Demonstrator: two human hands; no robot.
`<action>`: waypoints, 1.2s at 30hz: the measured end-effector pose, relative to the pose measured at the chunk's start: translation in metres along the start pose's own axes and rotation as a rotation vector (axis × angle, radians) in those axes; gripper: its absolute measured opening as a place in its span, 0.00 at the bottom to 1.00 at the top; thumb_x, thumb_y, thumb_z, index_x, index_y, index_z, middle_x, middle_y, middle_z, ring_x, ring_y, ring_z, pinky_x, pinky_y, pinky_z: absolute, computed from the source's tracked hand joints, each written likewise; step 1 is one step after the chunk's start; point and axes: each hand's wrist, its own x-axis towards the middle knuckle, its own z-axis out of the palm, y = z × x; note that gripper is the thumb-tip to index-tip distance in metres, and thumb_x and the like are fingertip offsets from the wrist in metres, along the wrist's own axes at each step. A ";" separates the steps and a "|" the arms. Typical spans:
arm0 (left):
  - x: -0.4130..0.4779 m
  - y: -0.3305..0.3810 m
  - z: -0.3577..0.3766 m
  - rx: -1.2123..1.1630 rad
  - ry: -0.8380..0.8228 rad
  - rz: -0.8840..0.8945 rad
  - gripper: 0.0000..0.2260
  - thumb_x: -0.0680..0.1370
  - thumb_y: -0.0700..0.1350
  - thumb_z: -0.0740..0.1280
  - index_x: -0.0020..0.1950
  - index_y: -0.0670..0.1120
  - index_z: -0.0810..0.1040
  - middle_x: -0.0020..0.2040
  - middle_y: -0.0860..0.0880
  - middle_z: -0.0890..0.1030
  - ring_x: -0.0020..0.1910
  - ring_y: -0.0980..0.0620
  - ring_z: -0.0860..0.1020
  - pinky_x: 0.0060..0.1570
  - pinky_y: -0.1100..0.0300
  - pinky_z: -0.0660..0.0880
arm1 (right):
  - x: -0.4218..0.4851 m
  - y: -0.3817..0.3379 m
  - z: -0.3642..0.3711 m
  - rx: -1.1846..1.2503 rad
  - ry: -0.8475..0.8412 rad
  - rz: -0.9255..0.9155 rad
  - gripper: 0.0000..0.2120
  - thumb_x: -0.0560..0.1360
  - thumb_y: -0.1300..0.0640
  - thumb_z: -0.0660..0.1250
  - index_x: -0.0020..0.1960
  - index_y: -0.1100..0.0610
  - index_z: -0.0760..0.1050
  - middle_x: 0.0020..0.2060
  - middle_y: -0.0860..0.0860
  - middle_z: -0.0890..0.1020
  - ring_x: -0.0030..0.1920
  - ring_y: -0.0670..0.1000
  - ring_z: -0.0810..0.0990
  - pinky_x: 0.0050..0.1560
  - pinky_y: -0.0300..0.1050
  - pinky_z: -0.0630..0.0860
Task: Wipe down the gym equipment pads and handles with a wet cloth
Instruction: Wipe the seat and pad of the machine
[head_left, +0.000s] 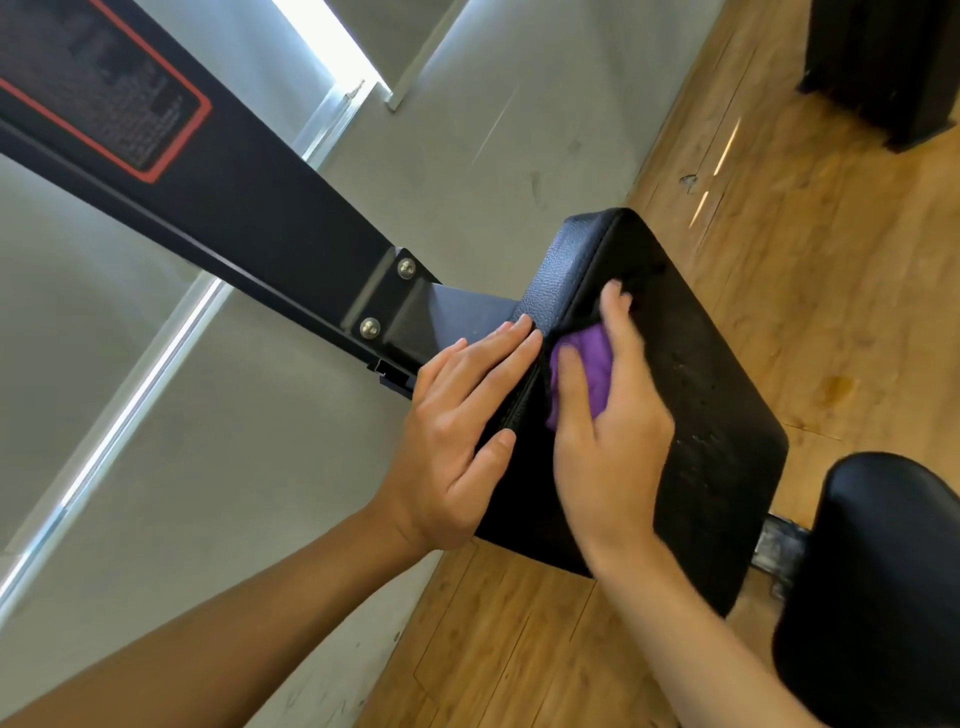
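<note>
A black rectangular pad (717, 395) is bolted to a black steel beam (218, 208). Damp spots show on its top face. My right hand (608, 431) presses a purple cloth (592, 364) onto the pad near its left edge; most of the cloth is hidden under the palm and fingers. My left hand (462, 436) lies flat with straight fingers against the pad's left side, thumb on the top edge. The right hand is blurred by motion.
A second rounded black pad (872, 587) on a metal stub sits at the lower right. The beam carries a red-bordered label (109, 93). A grey wall (218, 467) is to the left, wood floor (810, 218) below, and a dark object (893, 67) at the top right.
</note>
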 end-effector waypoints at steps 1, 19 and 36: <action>0.000 0.000 0.000 0.004 -0.001 0.002 0.29 0.78 0.47 0.56 0.78 0.39 0.69 0.79 0.44 0.69 0.79 0.46 0.66 0.73 0.34 0.63 | -0.024 0.007 -0.003 -0.037 -0.043 -0.054 0.26 0.85 0.57 0.62 0.81 0.57 0.60 0.79 0.50 0.64 0.80 0.47 0.61 0.78 0.55 0.63; 0.000 0.004 0.000 0.015 0.012 -0.015 0.29 0.78 0.49 0.55 0.78 0.41 0.68 0.78 0.45 0.70 0.79 0.46 0.67 0.75 0.33 0.60 | 0.001 0.010 0.006 -0.112 0.003 0.109 0.27 0.86 0.58 0.53 0.83 0.52 0.51 0.82 0.49 0.56 0.82 0.46 0.45 0.82 0.53 0.47; -0.001 0.006 -0.001 0.032 0.005 -0.023 0.30 0.78 0.49 0.55 0.78 0.40 0.69 0.79 0.45 0.70 0.79 0.46 0.66 0.76 0.34 0.59 | -0.011 0.050 -0.019 -0.412 -0.118 -0.247 0.32 0.83 0.54 0.55 0.83 0.48 0.45 0.82 0.58 0.43 0.82 0.62 0.39 0.80 0.63 0.39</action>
